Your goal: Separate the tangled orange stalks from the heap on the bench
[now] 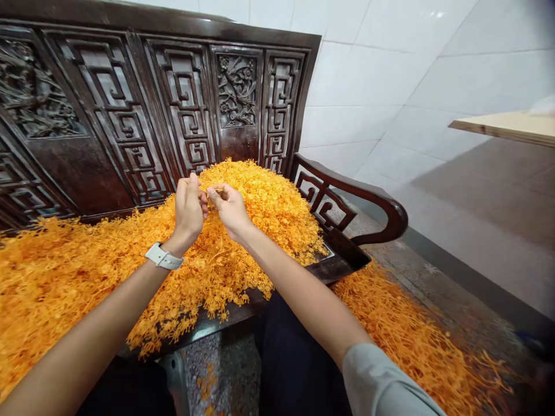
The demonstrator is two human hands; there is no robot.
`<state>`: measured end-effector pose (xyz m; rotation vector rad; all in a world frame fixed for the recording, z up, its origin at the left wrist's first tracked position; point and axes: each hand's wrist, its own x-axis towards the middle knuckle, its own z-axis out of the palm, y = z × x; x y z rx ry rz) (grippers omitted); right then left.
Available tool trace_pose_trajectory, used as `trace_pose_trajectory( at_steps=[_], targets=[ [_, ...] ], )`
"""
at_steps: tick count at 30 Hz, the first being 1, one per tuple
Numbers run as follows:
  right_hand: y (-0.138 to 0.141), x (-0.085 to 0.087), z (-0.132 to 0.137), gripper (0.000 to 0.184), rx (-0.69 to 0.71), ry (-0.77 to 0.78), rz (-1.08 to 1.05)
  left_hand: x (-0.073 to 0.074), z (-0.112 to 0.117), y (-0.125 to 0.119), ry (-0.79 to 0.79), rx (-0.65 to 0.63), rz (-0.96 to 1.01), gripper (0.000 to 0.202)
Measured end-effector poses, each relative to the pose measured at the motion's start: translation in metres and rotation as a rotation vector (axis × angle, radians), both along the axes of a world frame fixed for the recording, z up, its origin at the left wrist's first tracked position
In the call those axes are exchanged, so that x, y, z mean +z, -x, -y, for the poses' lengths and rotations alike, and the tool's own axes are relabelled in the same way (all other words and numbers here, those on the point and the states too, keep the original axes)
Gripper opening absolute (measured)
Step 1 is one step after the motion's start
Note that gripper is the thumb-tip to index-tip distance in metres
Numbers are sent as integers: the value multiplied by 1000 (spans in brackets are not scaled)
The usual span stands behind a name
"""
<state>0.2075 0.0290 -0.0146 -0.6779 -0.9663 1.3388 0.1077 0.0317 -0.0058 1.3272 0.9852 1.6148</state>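
Observation:
My left hand, with a white watch at the wrist, and my right hand meet above a big heap of small orange plastic sprigs spread over a dark carved wooden bench. Both hands are closed in a pinch, fingertips almost touching, around a small orange piece held between them. The piece is mostly hidden by the fingers.
The bench's curved armrest stands to the right. More orange pieces lie on the floor beside it. White tiled wall behind, a light wooden tabletop at far right. My dark trousers show below.

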Motion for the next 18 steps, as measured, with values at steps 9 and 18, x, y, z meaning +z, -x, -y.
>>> trace_pose_trajectory(
  at_steps=[9, 18],
  targets=[
    [0, 2, 5, 15, -67, 147, -188, -15, 9, -4, -190, 210, -169, 40],
    [-8, 6, 3, 12, -38, 11, 60, -8, -2, -2, 15, 135, -30, 23]
  ],
)
